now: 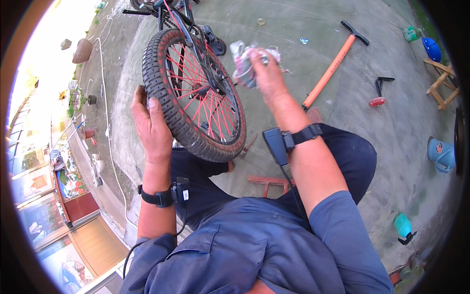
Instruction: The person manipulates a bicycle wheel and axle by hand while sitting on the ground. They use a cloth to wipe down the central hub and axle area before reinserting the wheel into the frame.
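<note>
A bicycle wheel (159,83) with a knobby black tyre and red spokes stands upright in front of me, fitted in a dark frame (188,29). My left hand (152,125) is against the left side of its tyre, thumb on the tread and fingers curled along the edge. To the right of the wheel, my right hand (269,76) is closed round a crumpled, pale, patterned rag (242,73). The rag is a little blurred and hangs apart from the spokes. Dark straps with small boxes circle both my forearms.
An orange floor pump (333,68) lies to the right, beyond my knee. A tool with a black handle and red end (378,93), a wooden stool (443,83) and a blue jug (441,154) are farther right. Between my legs is a low red stool (268,181).
</note>
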The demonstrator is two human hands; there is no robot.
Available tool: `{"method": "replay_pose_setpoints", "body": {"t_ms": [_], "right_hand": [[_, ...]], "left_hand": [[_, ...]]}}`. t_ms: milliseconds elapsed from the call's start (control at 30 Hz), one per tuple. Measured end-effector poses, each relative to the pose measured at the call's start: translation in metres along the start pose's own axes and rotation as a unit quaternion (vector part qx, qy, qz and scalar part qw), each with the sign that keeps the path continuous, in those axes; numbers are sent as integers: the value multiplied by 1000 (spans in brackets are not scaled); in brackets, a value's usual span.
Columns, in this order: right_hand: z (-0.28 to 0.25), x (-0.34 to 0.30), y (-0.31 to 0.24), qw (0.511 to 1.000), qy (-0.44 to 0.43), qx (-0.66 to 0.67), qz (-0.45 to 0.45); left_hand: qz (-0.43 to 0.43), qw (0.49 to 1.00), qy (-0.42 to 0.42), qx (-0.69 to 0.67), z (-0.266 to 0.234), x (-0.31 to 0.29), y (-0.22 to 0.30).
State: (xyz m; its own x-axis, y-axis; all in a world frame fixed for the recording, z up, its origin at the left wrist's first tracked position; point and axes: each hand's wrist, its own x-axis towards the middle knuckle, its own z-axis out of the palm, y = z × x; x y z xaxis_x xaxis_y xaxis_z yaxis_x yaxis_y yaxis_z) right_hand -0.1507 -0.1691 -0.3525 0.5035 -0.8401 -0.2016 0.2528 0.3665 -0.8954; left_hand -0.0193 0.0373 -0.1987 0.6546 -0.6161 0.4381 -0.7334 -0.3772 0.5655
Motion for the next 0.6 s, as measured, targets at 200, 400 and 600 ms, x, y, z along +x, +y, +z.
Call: {"method": "replay_pose_setpoints", "body": {"t_ms": [200, 400, 600], "right_hand": [[55, 0, 89, 977, -66, -197, -38], [62, 32, 115, 968, -99, -231, 4], [67, 92, 64, 900, -133, -115, 398]], "left_hand": [[-26, 999, -14, -14, 11, -13, 14], [-52, 997, -41, -51, 10, -13, 16], [-42, 995, -54, -69, 11, -10, 15]]}}
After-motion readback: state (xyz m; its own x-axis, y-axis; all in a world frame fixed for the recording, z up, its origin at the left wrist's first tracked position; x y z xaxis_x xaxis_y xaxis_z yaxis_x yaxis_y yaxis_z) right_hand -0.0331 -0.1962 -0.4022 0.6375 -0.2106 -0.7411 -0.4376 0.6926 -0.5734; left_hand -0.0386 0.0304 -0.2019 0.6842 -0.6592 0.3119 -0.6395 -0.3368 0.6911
